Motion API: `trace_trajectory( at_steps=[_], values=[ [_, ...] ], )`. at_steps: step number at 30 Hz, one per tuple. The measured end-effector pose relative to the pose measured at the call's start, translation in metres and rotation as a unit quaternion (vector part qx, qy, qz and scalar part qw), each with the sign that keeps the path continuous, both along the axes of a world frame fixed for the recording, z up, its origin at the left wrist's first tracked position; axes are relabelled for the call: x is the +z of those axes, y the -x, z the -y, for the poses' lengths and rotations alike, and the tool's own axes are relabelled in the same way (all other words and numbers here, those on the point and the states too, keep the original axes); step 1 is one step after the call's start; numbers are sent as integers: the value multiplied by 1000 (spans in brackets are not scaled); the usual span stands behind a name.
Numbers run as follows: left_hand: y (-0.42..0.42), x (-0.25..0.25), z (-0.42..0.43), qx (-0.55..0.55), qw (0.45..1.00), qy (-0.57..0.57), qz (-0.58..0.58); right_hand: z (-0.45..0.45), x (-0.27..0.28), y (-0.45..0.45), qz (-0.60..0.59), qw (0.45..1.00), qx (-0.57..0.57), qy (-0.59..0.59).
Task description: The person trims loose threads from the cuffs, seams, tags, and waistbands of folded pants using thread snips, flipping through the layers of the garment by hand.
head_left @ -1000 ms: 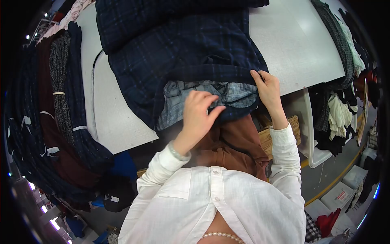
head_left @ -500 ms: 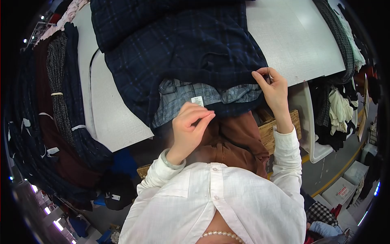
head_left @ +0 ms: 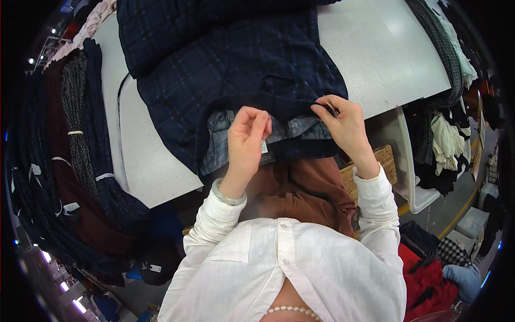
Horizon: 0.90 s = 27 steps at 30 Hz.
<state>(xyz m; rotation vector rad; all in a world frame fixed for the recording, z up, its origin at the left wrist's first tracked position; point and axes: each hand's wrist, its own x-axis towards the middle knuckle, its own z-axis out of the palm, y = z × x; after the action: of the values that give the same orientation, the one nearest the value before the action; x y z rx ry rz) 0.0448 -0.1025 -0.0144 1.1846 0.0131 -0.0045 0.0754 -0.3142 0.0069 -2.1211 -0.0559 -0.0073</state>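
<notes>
A dark blue plaid garment [head_left: 236, 70] lies over the white table, its near opening hanging at the edge and showing a grey-blue patterned lining [head_left: 217, 139]. My left hand [head_left: 249, 129] is closed in front of this opening, fingers curled together; what is between them, if anything, is hidden. Just below its fingertips a small white label [head_left: 263, 146] shows against the lining. My right hand [head_left: 341, 121] pinches the dark edge of the garment at the right side of the opening.
Long bundles of dark cloth [head_left: 80, 123] hang over the left end of the white table [head_left: 386, 59]. At the right are a white bin [head_left: 409, 166] with dark and cream cloth and a wooden board [head_left: 383, 163]. Red cloth [head_left: 426, 282] lies at lower right.
My left hand has risen to the opening's upper edge, its fingers now curled. My right hand has shifted slightly left with the garment's edge. Red cloth has come into view at lower right.
</notes>
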Motion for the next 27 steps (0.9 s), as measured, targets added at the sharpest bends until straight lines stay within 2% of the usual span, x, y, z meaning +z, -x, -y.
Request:
trace_trajectory(
  at_steps=[3,7,8,11,13,15,17,19,21,22,24,26,27],
  values=[
    [9,-1,2,6,990,-111,-85,-2,0,0,16,1000,-12,-17],
    [14,-11,16,-14,978,-90,-187,-4,-7,3,33,999,-22,-32],
    [13,-14,18,-38,980,-46,-189,-4,-8,4,37,998,-27,-30],
    [8,-23,26,6,989,-27,-147,-7,-6,6,44,998,-19,-33],
    [6,-25,20,-33,986,-113,-121,-2,-10,8,51,997,-19,-60],
    [9,-17,28,12,979,-164,-124,4,-4,10,38,998,-15,-37],
    [11,-31,26,58,981,-183,-29,7,-16,10,51,998,-5,-46],
    [13,-24,29,64,970,-232,28,10,-6,14,41,999,-5,-28],
    [18,-15,24,78,949,-300,64,5,-7,18,64,998,-2,-29],
    [20,-9,21,91,927,-351,93,2,0,21,113,993,-6,-23],
    [23,-2,14,111,910,-380,121,-9,20,32,119,990,-34,-64],
    [26,1,7,119,897,-405,133,-14,34,44,42,990,8,-135],
    [27,0,4,120,897,-403,136,-14,28,49,-32,975,60,-213]
  ],
)
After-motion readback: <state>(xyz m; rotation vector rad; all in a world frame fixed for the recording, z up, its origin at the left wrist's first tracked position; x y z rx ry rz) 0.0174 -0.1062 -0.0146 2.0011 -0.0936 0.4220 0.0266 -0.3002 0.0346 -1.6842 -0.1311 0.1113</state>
